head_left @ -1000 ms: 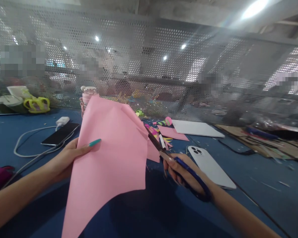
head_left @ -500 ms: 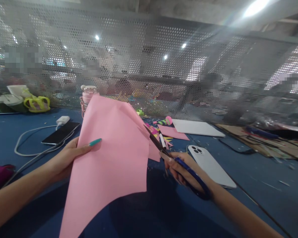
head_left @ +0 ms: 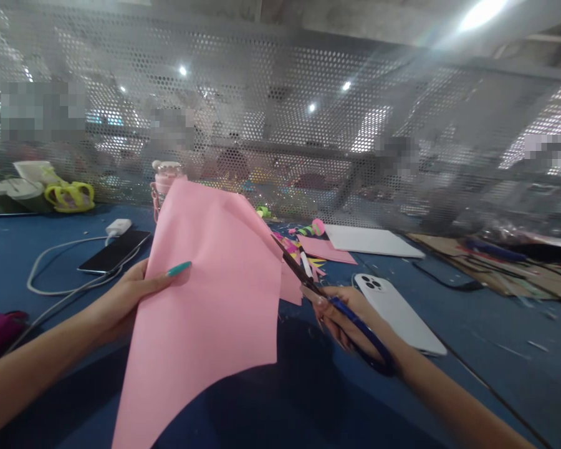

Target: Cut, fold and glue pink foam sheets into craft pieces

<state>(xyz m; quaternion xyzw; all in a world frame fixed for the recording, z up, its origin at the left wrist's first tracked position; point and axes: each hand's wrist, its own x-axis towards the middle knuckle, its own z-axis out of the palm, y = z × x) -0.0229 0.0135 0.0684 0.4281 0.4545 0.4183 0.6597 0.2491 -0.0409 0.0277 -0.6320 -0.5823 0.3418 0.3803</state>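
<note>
A large sheet of pink paper (head_left: pixel 215 280) stands raised over the blue table, its lower right edge cut in a curve. My left hand (head_left: pixel 133 293) pinches its left side, thumb on the front and fingers hidden behind. In my right hand (head_left: pixel 350 318) is a pair of scissors (head_left: pixel 364 337) with blue handles, gripped by the loops. The dark blades point up and left and meet the sheet's right edge. Whether the blades are parted is hard to tell. Behind the blades lie a marker (head_left: pixel 305 262) and pink paper pieces (head_left: pixel 325 248).
On the blue table (head_left: pixel 472 330), a white phone (head_left: pixel 399 315) lies right of my right hand. A black phone (head_left: pixel 115 251) with a charger (head_left: pixel 119 227) and white cable is at left. A pink bottle (head_left: pixel 168 174) stands behind the sheet, before a perforated metal screen (head_left: pixel 285 125). Cardboard (head_left: pixel 495 268) lies far right.
Almost nothing differs. Both hands keep their grip, and the sheet and scissors have barely shifted.
</note>
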